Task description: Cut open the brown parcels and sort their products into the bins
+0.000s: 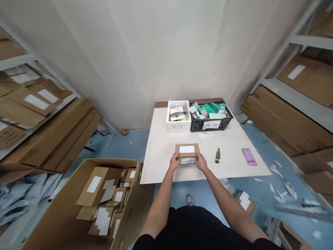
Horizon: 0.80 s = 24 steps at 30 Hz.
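We are holding a small cardboard box between both hands at the front part of the white table. Our left hand is gripping its left side, our right hand its right, with fingers closing on the cardboard. A cutter knife is lying to the box's right. Beyond, a white bin and a black crate are standing side by side; a big carton is holding parcels at our left.

From here I see a utility knife on the desk, a blurred purple item to its right. Beyond the knife stand a white bin and black crate.
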Available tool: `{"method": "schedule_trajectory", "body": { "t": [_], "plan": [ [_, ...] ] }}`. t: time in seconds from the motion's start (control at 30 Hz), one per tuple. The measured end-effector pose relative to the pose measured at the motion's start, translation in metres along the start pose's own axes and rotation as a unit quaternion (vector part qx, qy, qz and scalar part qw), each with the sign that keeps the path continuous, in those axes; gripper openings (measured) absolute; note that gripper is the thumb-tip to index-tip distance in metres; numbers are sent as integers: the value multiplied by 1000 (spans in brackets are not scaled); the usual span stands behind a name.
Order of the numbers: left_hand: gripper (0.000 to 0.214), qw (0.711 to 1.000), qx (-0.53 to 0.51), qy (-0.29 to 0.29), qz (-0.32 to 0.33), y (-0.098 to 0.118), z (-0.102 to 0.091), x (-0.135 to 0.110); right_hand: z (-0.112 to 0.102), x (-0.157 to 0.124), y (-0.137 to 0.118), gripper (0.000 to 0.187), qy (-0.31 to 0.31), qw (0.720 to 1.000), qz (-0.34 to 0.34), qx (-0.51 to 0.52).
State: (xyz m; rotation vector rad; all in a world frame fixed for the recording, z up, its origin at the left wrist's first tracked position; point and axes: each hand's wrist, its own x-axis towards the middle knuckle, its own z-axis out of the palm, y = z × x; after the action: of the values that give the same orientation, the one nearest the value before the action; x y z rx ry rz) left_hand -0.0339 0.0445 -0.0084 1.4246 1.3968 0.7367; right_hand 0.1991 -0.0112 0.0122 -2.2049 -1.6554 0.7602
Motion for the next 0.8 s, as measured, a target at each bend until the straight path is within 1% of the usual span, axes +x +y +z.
{"method": "schedule_trajectory", "body": {
  "t": [0.07,0.1,0.13,0.17,0.23,0.3,0.33,0.4,0.53,0.6,0.63,0.67,0.73,0.8],
  "plan": [
    [67,997,22,-45,-59,-18,27,-6,20,-9,29,86,-76,996,37,15],
    [73,994,43,-55,-87,-27,36,-11,30,-14,41,91,-107,993,49,22],
    [78,990,65,-56,-108,-36,42,-16,39,-18,50,93,-124,990,55,29],
    [82,988,86,-52,-119,-44,47,-20,46,-22,56,93,-128,990,55,35],
    [88,987,110,-41,-113,-54,50,-25,55,-24,62,87,-112,991,56,40],
    [92,988,117,-44,-93,-56,47,-21,55,-19,60,81,-99,992,74,36],
    [92,988,119,-48,-83,-53,45,-15,53,-14,57,78,-93,992,85,32],
    [90,990,121,-48,-61,-39,38,6,42,0,50,71,-72,992,98,32],
    [86,996,77,-49,9,5,24,64,16,33,40,54,-2,991,110,76],
    [85,997,44,-53,38,22,20,89,8,49,38,49,1,983,148,107],
    [83,997,36,-48,42,28,20,98,6,56,38,47,-5,978,169,118],
    [79,998,38,-37,39,30,20,104,5,62,38,45,-12,974,191,120],
    [70,998,60,-24,19,27,25,108,6,73,40,44,-18,969,227,98],
    [64,994,100,-42,6,20,34,105,7,81,45,45,-18,967,246,69]
  ]
}}
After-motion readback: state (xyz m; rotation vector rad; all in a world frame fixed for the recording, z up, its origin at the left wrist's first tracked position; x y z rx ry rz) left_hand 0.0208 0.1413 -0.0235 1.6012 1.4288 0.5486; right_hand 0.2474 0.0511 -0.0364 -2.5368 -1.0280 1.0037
